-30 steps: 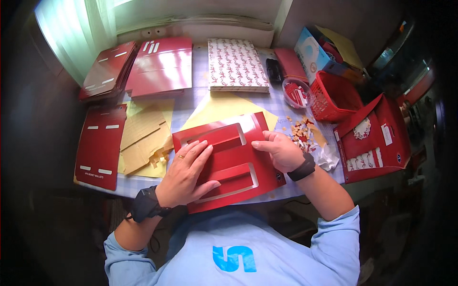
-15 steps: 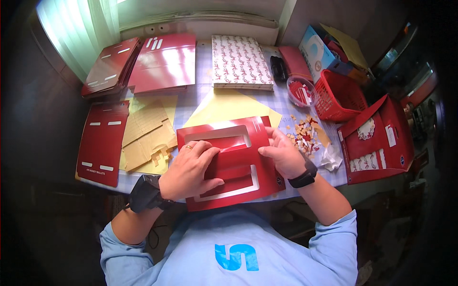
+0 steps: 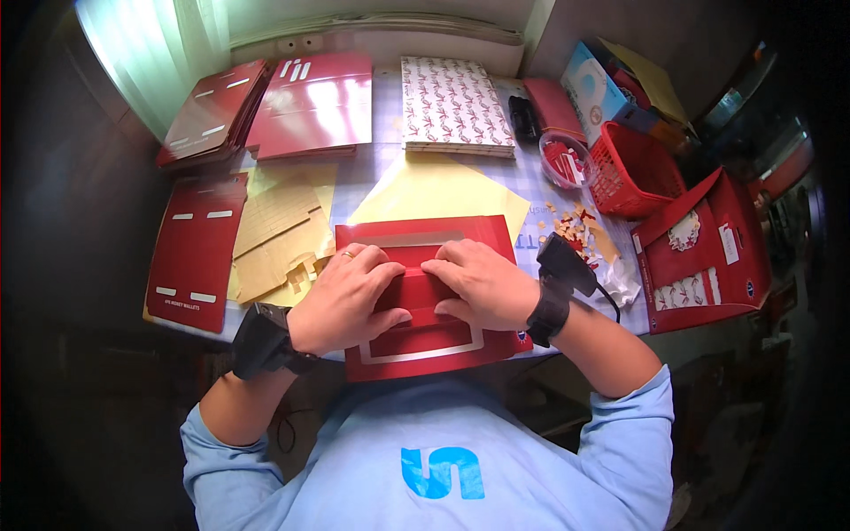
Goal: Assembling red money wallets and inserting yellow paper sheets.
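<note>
In front of me lies a red cardboard sheet (image 3: 490, 234) with white-edged cutouts and red folded flaps, overhanging the table's near edge. My left hand (image 3: 350, 288) rests on its left side, fingers bent, thumb lower down. From the right, my right hand (image 3: 478, 285) comes in with curled fingers. Both hands' fingertips nearly meet at the raised middle flap (image 3: 414, 281) and grip it; the undersides of the fingers are hidden. Beneath the sheet's far edge spreads a yellow paper sheet (image 3: 434, 190).
Red card stacks (image 3: 310, 111) and a patterned white stack (image 3: 456, 102) line the back. Cardboard pieces (image 3: 279, 234) and a red card (image 3: 190, 257) lie left. Right are paper scraps (image 3: 575, 226), a tub (image 3: 567, 161), a red basket (image 3: 624, 181) and a red box (image 3: 744, 257).
My right hand has left the sheet's right edge and moved left to the middle flap, beside my left fingertips. The sheet now lies straighter. The whole view has shifted slightly.
</note>
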Demonstrator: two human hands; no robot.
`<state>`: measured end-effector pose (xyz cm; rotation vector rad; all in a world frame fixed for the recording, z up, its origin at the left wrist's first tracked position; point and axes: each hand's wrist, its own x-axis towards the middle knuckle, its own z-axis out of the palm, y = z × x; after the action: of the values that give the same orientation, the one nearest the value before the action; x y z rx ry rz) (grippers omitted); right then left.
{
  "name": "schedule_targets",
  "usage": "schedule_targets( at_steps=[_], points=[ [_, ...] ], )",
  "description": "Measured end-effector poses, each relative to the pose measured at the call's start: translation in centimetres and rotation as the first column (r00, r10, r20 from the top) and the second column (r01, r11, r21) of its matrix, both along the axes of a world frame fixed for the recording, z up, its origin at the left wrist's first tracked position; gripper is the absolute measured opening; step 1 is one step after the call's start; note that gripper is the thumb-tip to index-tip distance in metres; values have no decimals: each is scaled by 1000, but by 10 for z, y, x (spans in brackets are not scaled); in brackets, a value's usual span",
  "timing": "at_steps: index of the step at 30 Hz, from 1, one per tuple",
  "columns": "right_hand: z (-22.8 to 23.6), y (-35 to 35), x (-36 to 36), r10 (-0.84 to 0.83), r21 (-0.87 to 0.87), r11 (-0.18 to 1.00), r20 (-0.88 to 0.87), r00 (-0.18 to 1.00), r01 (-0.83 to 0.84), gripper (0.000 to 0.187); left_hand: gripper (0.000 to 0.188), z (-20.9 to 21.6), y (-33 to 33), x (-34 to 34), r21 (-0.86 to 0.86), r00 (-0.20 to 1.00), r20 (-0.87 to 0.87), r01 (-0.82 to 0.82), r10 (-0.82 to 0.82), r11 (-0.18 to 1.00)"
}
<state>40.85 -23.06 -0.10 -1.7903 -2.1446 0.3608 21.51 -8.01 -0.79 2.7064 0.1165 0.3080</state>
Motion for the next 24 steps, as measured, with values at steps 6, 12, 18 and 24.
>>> schedule_targets(
  at_steps=[6,12,18,24],
  points=[
    [-7,9,0,-13,53,999,86,996,8,28,38,-12,2,-3,46,996,89,-14,10,999],
    [-5,14,2,-28,79,996,-59,998,33,13,22,-24,4,-4,-73,980,185,-60,73,995],
    [0,20,4,-38,-46,998,-15,999,38,14,17,-22,3,-3,-101,986,144,-74,88,992],
    [8,30,6,-7,-180,984,16,1000,9,13,26,-16,7,-4,-79,997,34,-70,73,994]
  ],
)
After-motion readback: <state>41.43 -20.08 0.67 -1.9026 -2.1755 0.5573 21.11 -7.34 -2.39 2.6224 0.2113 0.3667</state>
